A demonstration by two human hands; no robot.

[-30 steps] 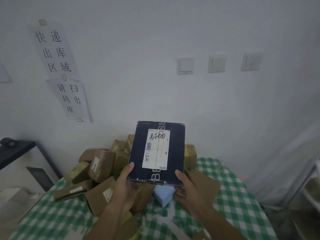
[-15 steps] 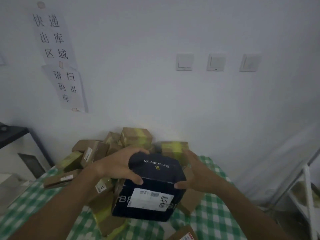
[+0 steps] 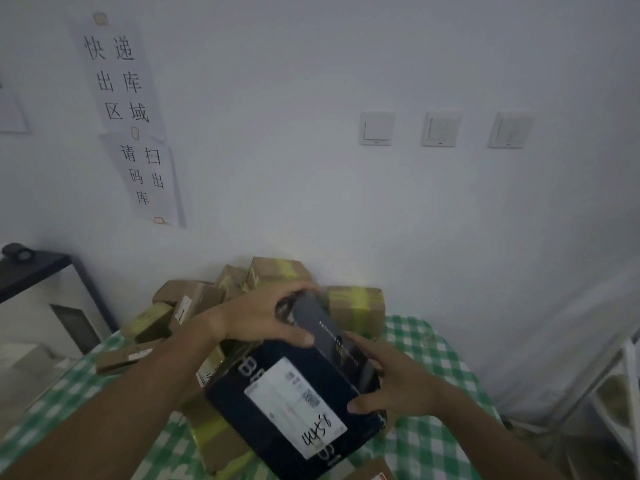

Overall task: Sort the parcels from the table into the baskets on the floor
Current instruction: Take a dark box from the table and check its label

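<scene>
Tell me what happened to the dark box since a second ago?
The dark blue box was held upright with its white label facing the camera; now it is tipped down and turned, label on top. The left hand moved from the bottom edge to the far end; the right hand now grips the right side. The brown parcels on the checked tablecloth stayed put.

Up and left of my grip, two white paper sheets with black Chinese characters (image 3: 130,119) hang taped on the pale wall. Above my grip and rightward sit three white square wall switches (image 3: 440,129). Far left stands a black metal stand (image 3: 38,271).
</scene>
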